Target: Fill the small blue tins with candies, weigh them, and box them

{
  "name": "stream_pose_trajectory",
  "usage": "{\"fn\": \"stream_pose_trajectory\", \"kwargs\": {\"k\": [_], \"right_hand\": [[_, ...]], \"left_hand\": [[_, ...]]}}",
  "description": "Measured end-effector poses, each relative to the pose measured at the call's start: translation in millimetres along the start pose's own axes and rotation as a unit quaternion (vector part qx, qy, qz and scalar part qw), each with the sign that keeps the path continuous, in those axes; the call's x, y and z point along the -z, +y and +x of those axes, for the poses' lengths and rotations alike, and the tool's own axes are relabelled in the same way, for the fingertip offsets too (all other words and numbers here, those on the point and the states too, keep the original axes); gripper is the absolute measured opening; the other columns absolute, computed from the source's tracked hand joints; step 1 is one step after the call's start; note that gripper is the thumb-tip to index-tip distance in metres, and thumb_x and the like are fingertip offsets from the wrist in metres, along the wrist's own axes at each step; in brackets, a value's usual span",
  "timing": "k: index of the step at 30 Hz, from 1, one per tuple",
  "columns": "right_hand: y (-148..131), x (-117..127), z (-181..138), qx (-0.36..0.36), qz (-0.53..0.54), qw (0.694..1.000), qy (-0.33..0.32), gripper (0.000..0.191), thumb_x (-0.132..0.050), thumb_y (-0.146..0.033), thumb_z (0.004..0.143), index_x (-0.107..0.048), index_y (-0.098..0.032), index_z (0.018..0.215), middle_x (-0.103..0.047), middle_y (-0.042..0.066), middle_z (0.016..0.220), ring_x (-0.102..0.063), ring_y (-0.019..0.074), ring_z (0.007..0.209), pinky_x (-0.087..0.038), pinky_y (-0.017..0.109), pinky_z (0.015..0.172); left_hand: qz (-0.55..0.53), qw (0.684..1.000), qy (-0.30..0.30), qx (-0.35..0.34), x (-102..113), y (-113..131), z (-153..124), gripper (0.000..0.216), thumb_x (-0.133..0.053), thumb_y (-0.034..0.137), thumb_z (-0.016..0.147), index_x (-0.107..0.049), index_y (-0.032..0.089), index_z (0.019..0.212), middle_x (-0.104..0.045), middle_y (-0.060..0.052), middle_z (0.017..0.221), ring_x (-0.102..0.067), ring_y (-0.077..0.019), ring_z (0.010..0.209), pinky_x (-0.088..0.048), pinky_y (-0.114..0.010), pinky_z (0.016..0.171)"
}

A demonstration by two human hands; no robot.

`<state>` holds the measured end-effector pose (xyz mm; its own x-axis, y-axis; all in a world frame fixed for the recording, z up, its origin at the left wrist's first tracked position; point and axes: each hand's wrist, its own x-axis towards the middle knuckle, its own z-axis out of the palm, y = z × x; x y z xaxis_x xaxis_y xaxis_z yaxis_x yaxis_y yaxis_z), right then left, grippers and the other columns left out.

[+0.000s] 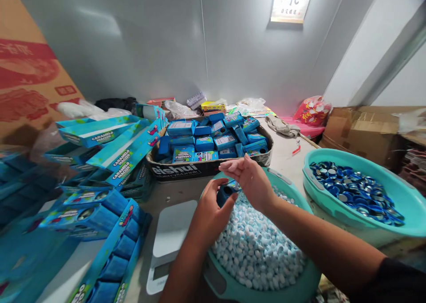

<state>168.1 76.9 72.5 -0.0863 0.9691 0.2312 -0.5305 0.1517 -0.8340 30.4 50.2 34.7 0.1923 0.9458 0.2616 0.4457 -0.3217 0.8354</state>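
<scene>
My left hand is wrapped round a small dark blue container, held over a teal basin heaped with white and pale blue candies. My right hand hovers just above the container's top, fingers curled and pressed together; whatever it pinches there is too small to make out. Both forearms reach in from the lower right.
A second teal basin at the right holds several blue caps. A cardboard tray of small blue boxes stands behind. Blue display cartons pile up at the left. A white scale lies beside the candy basin. Cardboard boxes stand far right.
</scene>
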Motion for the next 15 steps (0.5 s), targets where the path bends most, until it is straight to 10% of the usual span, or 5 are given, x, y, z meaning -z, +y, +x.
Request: {"fn": "stream_pose_trajectory", "kwargs": {"k": [5,15], "right_hand": [[-12.3,29.2,9.3,0.052,-0.238,0.97,-0.002,0.027,-0.071,-0.045,0.086,-0.075,-0.018,0.088,-0.07,0.005,0.091,-0.063,0.0196,0.089,-0.048,0.027,0.079],[-30.7,42.3,1.0,0.025,-0.671,0.724,-0.161,0.025,-0.06,-0.004,0.088,-0.069,-0.014,0.067,-0.059,0.002,0.073,-0.054,0.0141,0.069,-0.034,0.024,0.062]], "left_hand": [[-0.007,0.999,-0.004,-0.044,0.4,-1.0,1.0,0.038,-0.057,0.043,0.094,-0.058,0.021,0.125,-0.061,-0.01,0.125,-0.057,-0.0243,0.12,-0.047,-0.041,0.101],[0.013,0.999,0.024,-0.04,-3.0,-6.3,0.4,0.034,-0.057,0.04,0.094,-0.06,0.022,0.123,-0.061,-0.008,0.122,-0.058,-0.0226,0.117,-0.046,-0.036,0.101]]}}
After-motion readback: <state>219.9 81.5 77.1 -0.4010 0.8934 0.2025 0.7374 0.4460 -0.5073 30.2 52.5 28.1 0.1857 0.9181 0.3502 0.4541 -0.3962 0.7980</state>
